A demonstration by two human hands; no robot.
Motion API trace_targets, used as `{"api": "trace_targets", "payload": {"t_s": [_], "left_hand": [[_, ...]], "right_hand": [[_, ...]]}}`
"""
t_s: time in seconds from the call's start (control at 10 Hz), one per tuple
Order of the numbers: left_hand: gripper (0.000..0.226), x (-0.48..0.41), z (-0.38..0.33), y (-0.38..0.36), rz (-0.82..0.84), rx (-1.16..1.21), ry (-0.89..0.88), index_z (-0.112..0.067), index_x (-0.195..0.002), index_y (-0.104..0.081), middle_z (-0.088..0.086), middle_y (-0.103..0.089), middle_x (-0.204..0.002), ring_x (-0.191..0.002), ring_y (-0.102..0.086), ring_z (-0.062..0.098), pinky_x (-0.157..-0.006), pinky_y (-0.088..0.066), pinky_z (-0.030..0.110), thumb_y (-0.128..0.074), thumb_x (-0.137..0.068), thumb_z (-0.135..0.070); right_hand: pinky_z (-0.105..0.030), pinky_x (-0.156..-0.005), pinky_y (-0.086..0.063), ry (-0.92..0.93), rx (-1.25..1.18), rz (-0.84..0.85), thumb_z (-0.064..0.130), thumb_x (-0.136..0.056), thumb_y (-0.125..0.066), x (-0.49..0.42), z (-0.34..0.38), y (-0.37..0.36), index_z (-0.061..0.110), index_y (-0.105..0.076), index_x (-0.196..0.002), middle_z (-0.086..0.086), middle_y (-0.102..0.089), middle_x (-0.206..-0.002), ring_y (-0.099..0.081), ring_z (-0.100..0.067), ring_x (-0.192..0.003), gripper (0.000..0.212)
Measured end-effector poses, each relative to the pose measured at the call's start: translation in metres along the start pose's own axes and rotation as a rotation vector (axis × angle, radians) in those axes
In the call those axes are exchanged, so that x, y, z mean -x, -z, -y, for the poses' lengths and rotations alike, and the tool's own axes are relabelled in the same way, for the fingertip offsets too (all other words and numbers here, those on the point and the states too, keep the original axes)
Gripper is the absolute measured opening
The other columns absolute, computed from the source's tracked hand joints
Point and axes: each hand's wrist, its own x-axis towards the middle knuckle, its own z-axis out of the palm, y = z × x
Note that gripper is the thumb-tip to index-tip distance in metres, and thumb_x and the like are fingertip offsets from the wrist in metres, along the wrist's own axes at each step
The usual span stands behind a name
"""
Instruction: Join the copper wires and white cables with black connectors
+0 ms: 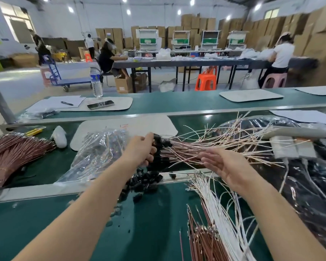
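Joined bundle (186, 147): copper and white strands mixed, lying across the green belt (51, 166). Its black connectors (161, 146) cluster at the left end and the free ends fan out to the right. Your left hand (141, 149) grips it at the connector end.

Loose connector heap (145, 182): small black housings just below the bundle, straddling the metal rail (36, 191), with a few strays scattered toward you.

White cables (220, 204): loose sheaf at your near right, metal terminals at the far tips, strands curving.

Copper wires (203, 242): reddish-brown sheaf just left of the white, partly under it, terminals at the far tips.

Second copper bundle (11, 153): larger, lying flat at far left.
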Motion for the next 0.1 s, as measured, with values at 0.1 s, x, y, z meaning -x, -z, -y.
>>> {"api": "trace_targets", "payload": {"t_s": [0.1], "left_hand": [[0.03,0.0259,0.0166,0.0209,0.025,0.09,-0.097,-0.013,-0.107,-0.066,0.005,-0.072,-0.084,-0.047,-0.056,0.005,-0.043,-0.045,0.02,-0.048,-0.106,-0.037]], "right_hand": [[-0.03,-0.072,-0.061,0.125,0.009,-0.043,0.021,-0.103,-0.05,0.0263,-0.0076,0.0108,0.011,-0.07,-0.113,-0.008,-0.077,-0.105,-0.075,-0.019,-0.086,0.024]]}}
